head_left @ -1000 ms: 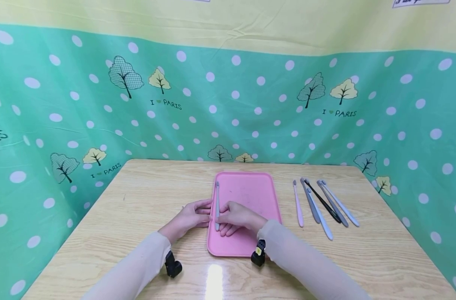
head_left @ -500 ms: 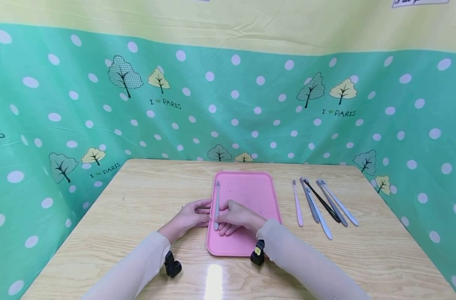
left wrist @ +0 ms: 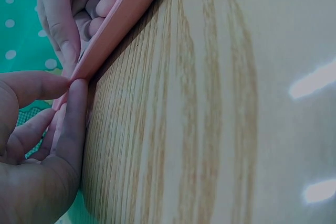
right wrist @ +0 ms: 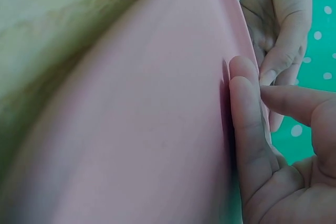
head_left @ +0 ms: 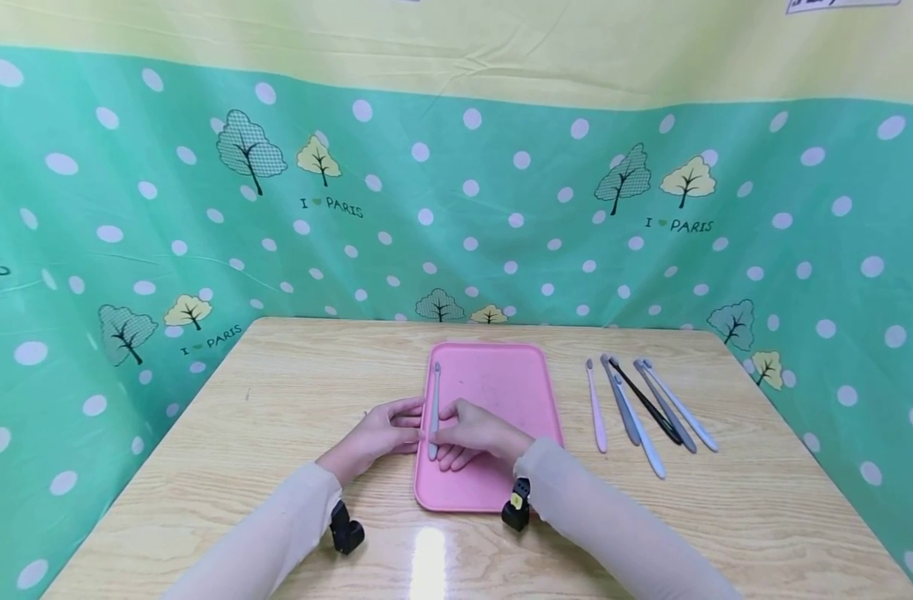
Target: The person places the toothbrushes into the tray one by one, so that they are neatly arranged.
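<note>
A pink tray lies on the wooden table. Along its left inner side rests a grey toothbrush, bristle end pointing away from me. My right hand is over the tray and pinches the handle near its lower end; in the right wrist view its fingers extend down beside the tray wall and hide the handle. Outside the tray, my left hand pinches the left rim between thumb and finger, as the left wrist view shows at the rim. Both hands' fingertips almost meet across that rim.
To the right of the tray lie a lilac toothbrush, a black toothbrush, a light blue toothbrush and several grey and blue ones, some overlapping. A green dotted curtain hangs behind the table.
The grey toothbrush has shifted very slightly within the tray between the first frame and now. Both hands keep their places.
</note>
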Tool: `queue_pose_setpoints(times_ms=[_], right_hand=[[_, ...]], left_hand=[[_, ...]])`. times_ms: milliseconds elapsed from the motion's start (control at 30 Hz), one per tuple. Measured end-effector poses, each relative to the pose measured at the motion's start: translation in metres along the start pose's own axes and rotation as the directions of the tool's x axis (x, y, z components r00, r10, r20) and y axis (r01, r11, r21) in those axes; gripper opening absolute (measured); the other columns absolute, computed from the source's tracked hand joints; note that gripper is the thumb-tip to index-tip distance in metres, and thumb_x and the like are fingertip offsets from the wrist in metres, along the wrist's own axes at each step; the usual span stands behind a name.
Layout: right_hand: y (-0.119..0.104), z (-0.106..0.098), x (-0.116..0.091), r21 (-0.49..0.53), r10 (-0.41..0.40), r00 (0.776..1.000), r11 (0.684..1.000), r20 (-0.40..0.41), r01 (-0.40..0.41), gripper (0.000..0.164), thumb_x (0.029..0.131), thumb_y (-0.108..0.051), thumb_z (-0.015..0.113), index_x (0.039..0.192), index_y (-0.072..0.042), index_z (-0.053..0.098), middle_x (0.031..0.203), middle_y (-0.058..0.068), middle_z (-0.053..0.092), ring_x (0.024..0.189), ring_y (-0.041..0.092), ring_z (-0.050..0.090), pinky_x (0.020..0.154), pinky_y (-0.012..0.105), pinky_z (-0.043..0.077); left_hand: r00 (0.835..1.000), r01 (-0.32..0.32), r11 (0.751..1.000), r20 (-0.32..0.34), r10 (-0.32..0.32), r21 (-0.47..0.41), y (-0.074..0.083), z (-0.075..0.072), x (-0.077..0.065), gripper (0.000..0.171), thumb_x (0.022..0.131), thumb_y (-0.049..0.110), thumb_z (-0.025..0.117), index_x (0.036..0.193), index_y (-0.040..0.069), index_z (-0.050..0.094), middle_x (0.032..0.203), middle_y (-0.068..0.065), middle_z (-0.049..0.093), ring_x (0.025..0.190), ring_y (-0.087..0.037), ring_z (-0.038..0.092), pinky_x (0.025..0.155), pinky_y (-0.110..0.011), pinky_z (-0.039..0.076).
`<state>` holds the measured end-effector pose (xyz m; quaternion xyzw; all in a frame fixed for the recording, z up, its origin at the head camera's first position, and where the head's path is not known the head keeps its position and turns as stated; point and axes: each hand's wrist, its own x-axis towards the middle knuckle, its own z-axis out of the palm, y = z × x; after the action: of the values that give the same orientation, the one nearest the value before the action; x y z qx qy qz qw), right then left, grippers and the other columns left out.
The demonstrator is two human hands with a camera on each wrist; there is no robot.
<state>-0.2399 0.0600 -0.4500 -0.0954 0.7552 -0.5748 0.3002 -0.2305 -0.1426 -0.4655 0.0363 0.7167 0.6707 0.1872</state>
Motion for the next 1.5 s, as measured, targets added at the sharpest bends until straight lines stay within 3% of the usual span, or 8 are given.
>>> queue_pose_setpoints(times_ms=[733, 1500], right_hand=[[-0.005, -0.021, -0.013, -0.057, -0.016, 1.000, 0.998, 0.012, 0.017, 0.052, 0.095, -0.017, 0.068, 0.133, 0.008, 0.041, 0.089, 0.020, 0.070, 0.070, 0.028, 0.072, 0.061, 0.037, 0.065], [0.007, -0.067, -0.058, -0.119, -0.051, 0.998, 0.991, 0.032, 0.055, 0.051, 0.097, -0.016, 0.064, 0.136, 0.007, 0.040, 0.091, 0.019, 0.071, 0.070, 0.027, 0.072, 0.063, 0.037, 0.065]], left_hand=[[1.000, 0.005, 1.000, -0.007, -0.005, 0.001, 0.002, 0.001, 0.000, 0.066, 0.090, -0.007, 0.065, 0.150, 0.000, 0.041, 0.140, -0.020, 0.052, 0.118, -0.030, 0.060, 0.092, -0.037, 0.059], [1.000, 0.018, 1.000, -0.021, -0.018, 0.011, 0.001, 0.002, 0.001, 0.065, 0.089, -0.005, 0.068, 0.149, 0.001, 0.044, 0.134, -0.018, 0.053, 0.110, -0.025, 0.063, 0.090, -0.036, 0.060]])
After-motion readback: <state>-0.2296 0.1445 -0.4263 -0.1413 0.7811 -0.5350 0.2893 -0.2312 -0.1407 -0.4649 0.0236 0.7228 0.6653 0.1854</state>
